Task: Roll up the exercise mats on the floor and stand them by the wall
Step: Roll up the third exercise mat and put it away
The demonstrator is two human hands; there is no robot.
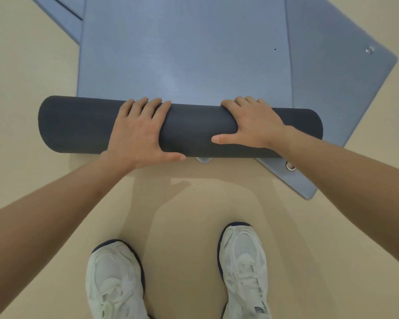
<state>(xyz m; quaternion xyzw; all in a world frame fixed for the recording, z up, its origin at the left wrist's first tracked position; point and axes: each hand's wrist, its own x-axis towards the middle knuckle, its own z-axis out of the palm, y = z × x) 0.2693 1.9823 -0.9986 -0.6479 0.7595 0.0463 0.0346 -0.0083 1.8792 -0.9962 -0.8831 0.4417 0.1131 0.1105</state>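
A blue exercise mat (pixel 182 54) lies on the floor ahead of me. Its near end is wound into a thick roll (pixel 78 127) whose outer side is dark grey. My left hand (pixel 138 134) lies palm down on the middle of the roll, fingers reaching over its top, thumb spread along the near side. My right hand (pixel 251 125) presses on the roll further right in the same way, fingers draped over the far edge. The roll lies crosswise in front of my feet.
A second blue mat (pixel 343 88) with metal eyelets lies flat and askew under the first, sticking out to the right. Part of a third mat (pixel 65 19) shows at the top left. Beige floor (pixel 21 77) surrounds them. My white shoes (pixel 115 279) stand just behind the roll.
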